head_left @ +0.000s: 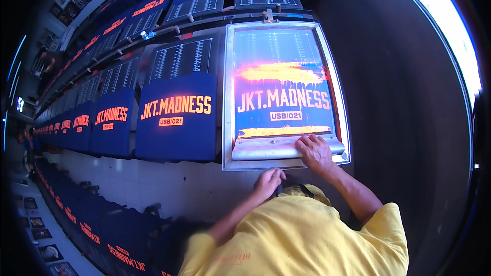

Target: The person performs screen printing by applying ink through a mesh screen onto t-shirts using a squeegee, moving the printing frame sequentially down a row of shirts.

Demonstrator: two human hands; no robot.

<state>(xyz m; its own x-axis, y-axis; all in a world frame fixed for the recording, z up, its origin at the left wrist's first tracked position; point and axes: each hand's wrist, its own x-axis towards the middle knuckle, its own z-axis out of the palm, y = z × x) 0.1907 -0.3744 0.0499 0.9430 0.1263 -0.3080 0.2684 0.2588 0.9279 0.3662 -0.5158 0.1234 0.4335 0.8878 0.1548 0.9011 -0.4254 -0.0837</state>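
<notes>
A metal-framed printing screen (228, 97) lies flat over a blue fabric piece, with orange lettering showing through the mesh. Streaks of orange ink (279, 74) sit above the lettering, and a thinner band (281, 132) sits below it. A grey squeegee (263, 149) lies across the near end of the screen. My right hand (313, 152) grips the squeegee's right part, fingers curled over it. My left hand (268, 181) is curled just below the frame's near edge, at the table's front, with nothing visible in it. My yellow shirt (307, 235) fills the lower middle.
Several blue fabric pieces (174, 117) with orange print lie in a row along the long white table (153, 179), running far left. A second row (199, 0) lies behind. More blue pieces (117, 235) hang lower left. A dark surface (404, 122) is to the right.
</notes>
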